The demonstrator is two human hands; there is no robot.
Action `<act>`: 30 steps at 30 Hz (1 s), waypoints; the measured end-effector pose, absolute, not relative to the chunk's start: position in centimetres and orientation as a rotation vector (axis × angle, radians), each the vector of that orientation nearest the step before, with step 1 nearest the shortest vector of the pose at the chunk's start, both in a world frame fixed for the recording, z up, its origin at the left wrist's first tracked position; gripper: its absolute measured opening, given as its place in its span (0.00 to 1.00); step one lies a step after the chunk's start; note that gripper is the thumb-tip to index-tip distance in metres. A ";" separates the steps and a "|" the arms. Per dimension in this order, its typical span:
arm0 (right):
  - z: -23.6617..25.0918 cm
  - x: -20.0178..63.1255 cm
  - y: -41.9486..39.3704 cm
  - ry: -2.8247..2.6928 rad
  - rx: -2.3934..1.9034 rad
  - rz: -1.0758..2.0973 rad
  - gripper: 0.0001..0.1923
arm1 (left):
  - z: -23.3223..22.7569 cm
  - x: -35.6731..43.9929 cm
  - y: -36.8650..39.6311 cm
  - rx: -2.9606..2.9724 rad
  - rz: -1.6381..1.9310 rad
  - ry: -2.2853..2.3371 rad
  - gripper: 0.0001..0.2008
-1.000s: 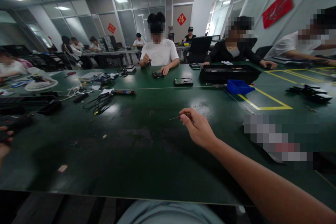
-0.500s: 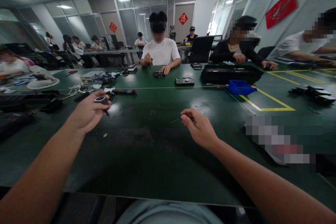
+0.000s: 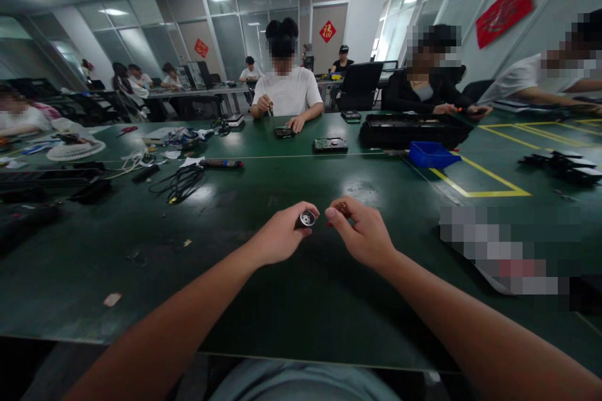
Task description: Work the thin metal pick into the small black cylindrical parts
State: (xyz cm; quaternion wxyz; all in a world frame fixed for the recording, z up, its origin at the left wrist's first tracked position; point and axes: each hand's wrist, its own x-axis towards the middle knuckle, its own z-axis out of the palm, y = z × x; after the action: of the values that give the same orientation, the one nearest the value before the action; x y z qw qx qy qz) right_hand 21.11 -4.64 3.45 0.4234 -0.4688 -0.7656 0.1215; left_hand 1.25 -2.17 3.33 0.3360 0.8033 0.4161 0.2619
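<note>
Dark cylinder point(image 3: 306, 219), rimmed end towards us, sits in the closed grip of the left hand point(image 3: 281, 236) over the worktop point(image 3: 301, 307), just left of the right hand point(image 3: 364, 231), which pinches a reddish handle point(image 3: 342, 207) (shaft not discernible); a narrow gap separates them.

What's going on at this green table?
The camera wearer's left hand holds a dark cylindrical part, and the right hand grips a small reddish tool, mostly hidden. The two are close but apart over the green table. Opposite, a co-worker in white is handling a small device.
</note>
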 end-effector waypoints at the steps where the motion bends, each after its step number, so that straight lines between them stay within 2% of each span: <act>1: 3.5 21.1 -4.7 -1.917 -1.166 0.297 0.14 | 2.7 1.6 -2.2 2.135 0.674 1.092 0.16; 5: 3.5 21.1 -5.0 -1.887 -1.148 0.252 0.13 | 0.7 2.1 -2.4 2.194 0.663 1.132 0.19; 13: 3.0 21.1 -5.0 -1.682 -1.089 0.309 0.09 | 0.3 0.5 -1.4 2.172 0.800 1.123 0.13; 30: 2.4 20.9 -4.5 -1.740 -1.111 0.427 0.10 | -0.6 -0.3 -0.4 2.153 0.820 1.162 0.20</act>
State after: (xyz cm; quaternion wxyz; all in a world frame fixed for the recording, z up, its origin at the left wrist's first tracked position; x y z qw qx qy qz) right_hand 20.90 -4.52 2.42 0.4941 -0.4583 -0.7175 0.1762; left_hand -0.29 -0.42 -0.58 0.2769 0.8018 0.4327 0.3054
